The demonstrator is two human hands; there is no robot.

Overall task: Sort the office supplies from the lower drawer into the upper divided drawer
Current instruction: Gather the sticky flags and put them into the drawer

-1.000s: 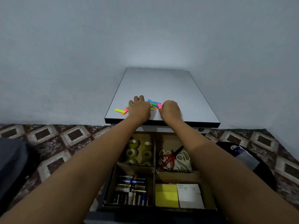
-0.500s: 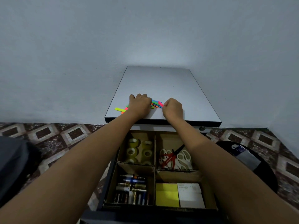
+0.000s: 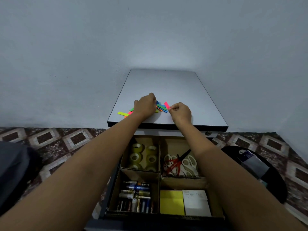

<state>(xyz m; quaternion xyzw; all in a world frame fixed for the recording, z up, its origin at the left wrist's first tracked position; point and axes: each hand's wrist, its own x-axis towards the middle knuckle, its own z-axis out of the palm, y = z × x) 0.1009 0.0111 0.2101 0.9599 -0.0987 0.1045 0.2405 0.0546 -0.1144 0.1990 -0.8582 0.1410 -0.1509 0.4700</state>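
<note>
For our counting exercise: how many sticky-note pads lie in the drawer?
2: yellow pad and white pad, side by side in the near-right compartment; more may lie beneath.

my right hand pinches the end of a pink strip over the table. my left hand rests curled on the other strips. below, the open drawer holds tape, scissors, batteries and notes.
</note>
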